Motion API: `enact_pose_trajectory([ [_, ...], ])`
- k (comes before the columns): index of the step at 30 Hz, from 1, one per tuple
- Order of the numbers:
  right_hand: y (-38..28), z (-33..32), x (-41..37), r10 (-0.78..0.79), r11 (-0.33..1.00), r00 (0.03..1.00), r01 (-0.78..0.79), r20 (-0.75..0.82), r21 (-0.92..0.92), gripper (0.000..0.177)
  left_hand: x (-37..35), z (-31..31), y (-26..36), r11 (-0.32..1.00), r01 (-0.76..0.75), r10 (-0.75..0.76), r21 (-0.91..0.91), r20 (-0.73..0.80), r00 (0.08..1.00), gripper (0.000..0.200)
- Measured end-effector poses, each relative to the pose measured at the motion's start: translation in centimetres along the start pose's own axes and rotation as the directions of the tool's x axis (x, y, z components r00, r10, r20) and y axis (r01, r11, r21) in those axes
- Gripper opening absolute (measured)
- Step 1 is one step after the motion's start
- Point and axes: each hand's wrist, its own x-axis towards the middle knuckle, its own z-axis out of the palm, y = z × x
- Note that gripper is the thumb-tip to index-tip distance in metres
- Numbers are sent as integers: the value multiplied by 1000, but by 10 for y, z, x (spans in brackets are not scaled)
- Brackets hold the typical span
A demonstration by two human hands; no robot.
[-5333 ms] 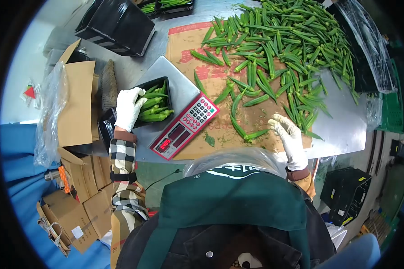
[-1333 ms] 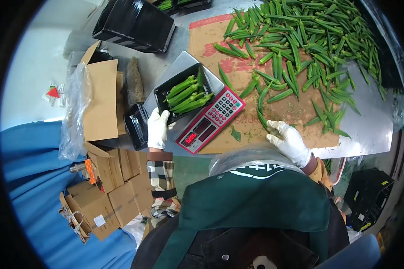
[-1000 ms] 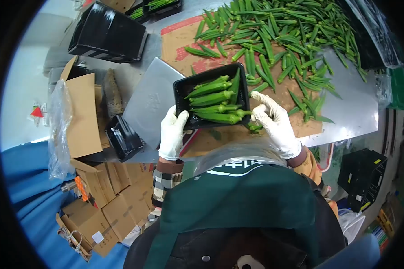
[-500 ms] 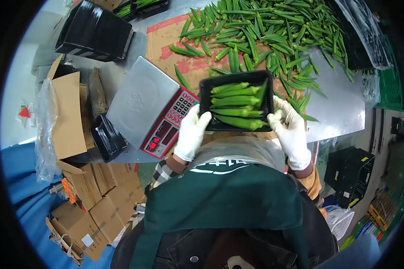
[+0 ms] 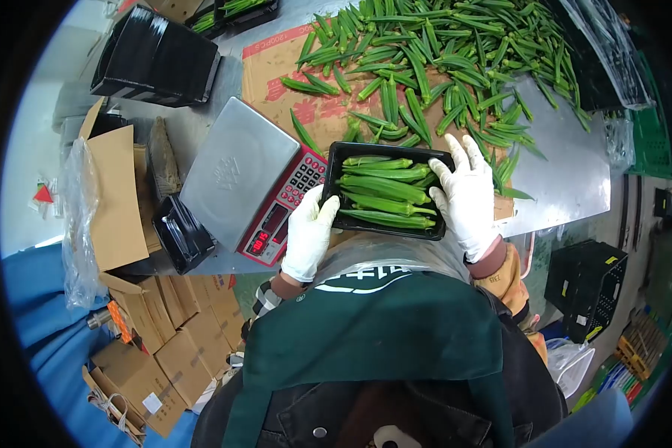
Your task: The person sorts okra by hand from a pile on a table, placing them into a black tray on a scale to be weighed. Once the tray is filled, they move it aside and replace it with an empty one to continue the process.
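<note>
Near the close edge of the worktop (image 5: 567, 172), I have the black tray (image 5: 366, 148) between 2 gloved hands. The left hand (image 5: 308, 233) is clamped on the tray's left end, thumb inside the rim, probably to steady it from the side. The right hand (image 5: 469, 198) has its fingers apart at the opposite end, overlapping the rim; I cannot tell whether it bears any weight. Inside, the okra pods (image 5: 384, 187) lie side by side, stem ends mostly to the right, an arrangement that seems meant to fit them neatly. Loose okra (image 5: 463, 37) is heaped beyond, partly on a cardboard sheet (image 5: 269, 71) that likely shields the metal. The scale (image 5: 235, 175) stands just left of the tray, display lit, its keys angled within easy reach, I judge.
</note>
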Motion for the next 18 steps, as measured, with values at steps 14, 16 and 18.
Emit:
enact_pose_trajectory([
  [14,40,-73,-1,175,561,981,-171,86,810,25,13,-13,4,995,-50,44,-85,-73,996,31],
  [16,48,-77,-4,281,235,945,-234,165,943,23,18,-19,0,992,-68,59,-102,-84,995,32],
  [18,55,-65,-9,357,-56,927,-104,117,993,29,21,-23,3,985,-32,18,-171,-84,996,32],
])
